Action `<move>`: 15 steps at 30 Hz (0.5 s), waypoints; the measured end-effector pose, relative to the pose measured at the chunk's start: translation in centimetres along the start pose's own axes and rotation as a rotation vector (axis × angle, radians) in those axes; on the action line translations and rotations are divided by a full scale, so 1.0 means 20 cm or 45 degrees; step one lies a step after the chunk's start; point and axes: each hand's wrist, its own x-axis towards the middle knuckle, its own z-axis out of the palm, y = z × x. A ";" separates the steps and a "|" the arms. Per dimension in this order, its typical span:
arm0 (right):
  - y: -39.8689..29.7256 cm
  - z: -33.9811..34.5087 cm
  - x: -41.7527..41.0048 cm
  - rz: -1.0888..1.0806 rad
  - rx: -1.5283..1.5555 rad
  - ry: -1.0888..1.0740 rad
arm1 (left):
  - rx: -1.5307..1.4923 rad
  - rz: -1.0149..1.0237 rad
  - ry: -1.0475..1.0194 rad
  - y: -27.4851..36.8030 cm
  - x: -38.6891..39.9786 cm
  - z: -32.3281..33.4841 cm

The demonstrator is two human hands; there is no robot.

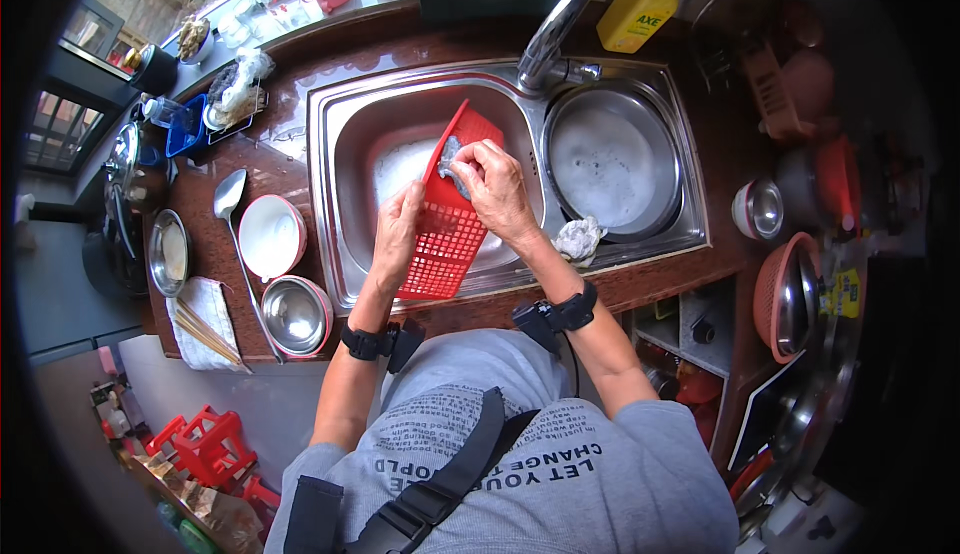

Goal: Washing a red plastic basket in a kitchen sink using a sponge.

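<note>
My left hand (399, 230) grips the rim of a red plastic basket (452, 242), which is tilted over the left bowl of a stainless steel sink (351, 156). In my right hand (493, 182) is a grey scrubbing pad (452, 155), pressed against the basket's inner side near the rim. My fingers hide part of the pad. Just right of my right wrist, a crumpled white cloth (579, 241) lies on the sink's front edge. A metal basin (611, 156) of cloudy, sudsy water sits in the right bowl.
A chrome faucet (551, 40) rises behind the sink, beside a yellow Axe bottle (639, 10). Left on the counter are a white bowl (271, 236), a steel bowl (295, 315), a metal spatula (230, 192) and chopsticks (204, 331) on a cloth (202, 299). A pink colander (766, 299) stands right.
</note>
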 end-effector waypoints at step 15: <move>0.06 -0.15 -0.04 0.085 0.121 0.341 | -0.512 0.105 0.232 -0.01 -0.04 0.04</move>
